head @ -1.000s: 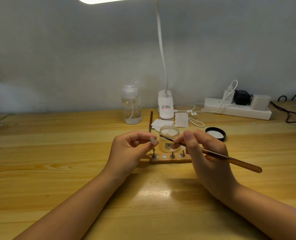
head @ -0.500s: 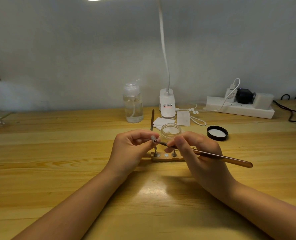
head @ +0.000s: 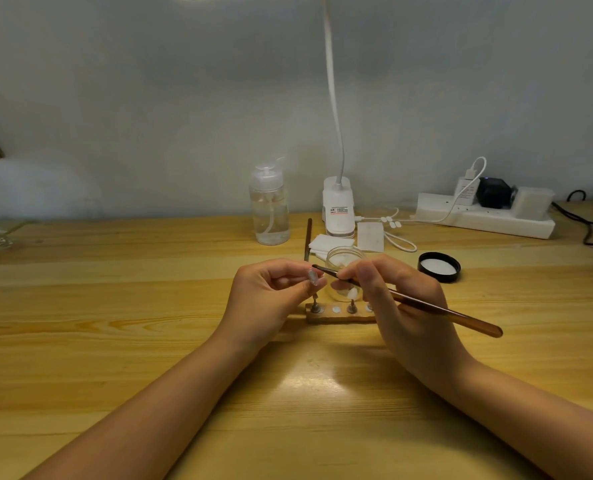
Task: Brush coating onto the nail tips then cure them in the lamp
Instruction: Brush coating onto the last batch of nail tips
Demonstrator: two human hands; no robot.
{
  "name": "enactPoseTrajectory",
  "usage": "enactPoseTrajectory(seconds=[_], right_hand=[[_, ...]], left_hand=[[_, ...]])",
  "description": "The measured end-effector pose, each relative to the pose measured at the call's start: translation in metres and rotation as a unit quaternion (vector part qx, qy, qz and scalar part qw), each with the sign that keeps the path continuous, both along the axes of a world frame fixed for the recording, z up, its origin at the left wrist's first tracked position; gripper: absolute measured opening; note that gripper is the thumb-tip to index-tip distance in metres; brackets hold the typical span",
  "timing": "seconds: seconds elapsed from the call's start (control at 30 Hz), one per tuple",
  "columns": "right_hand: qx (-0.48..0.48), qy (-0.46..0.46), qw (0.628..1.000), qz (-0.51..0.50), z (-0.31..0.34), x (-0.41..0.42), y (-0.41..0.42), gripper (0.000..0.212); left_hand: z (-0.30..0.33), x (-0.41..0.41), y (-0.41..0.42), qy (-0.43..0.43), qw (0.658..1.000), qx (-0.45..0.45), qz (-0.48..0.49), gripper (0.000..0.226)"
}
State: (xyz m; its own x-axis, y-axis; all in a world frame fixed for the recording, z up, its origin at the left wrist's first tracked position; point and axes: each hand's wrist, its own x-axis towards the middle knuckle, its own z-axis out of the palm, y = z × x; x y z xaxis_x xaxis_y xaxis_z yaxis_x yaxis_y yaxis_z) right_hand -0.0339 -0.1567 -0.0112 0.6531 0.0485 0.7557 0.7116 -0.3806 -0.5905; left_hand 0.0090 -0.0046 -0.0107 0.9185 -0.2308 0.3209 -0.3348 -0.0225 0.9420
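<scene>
My left hand [head: 271, 296] pinches a small clear nail tip [head: 312, 277] on its stand between thumb and fingers, held above the wooden holder [head: 333, 317]. My right hand [head: 402, 306] grips a thin brown brush [head: 437, 310], and its bristle end meets the nail tip. More nail tips on pegs stand in the holder, one white tip [head: 352, 294] just behind my right fingers. A small clear jar [head: 343, 261] stands open directly behind the holder, partly hidden by both hands.
The jar's black lid [head: 439, 266] lies to the right. A clear pump bottle [head: 270, 206], a white clip lamp base [head: 338, 211], white wipes [head: 326, 244], a second brush [head: 308, 237] and a power strip [head: 485, 213] with cables line the back of the wooden table [head: 115, 341].
My right hand shifted left with the brush, bringing its bristles from over the jar to the nail tip that my left hand holds. The left hand stayed nearly still.
</scene>
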Motion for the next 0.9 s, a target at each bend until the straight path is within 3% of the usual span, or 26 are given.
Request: enactPoseTrajectory(seconds=[0.4,0.9], right_hand=[[0.038,0.001,0.999,0.020,-0.0024,-0.0050,-0.0020,0.031],[0.013,0.010,1.000,0.010,-0.0015,-0.0026,0.0002,0.026]], left_hand=[[-0.0001,-0.0011,0.0013,0.006,1.000,0.003,-0.010,0.015],[0.0003,0.0000,-0.0005,-0.002,1.000,0.015,-0.013,0.014]])
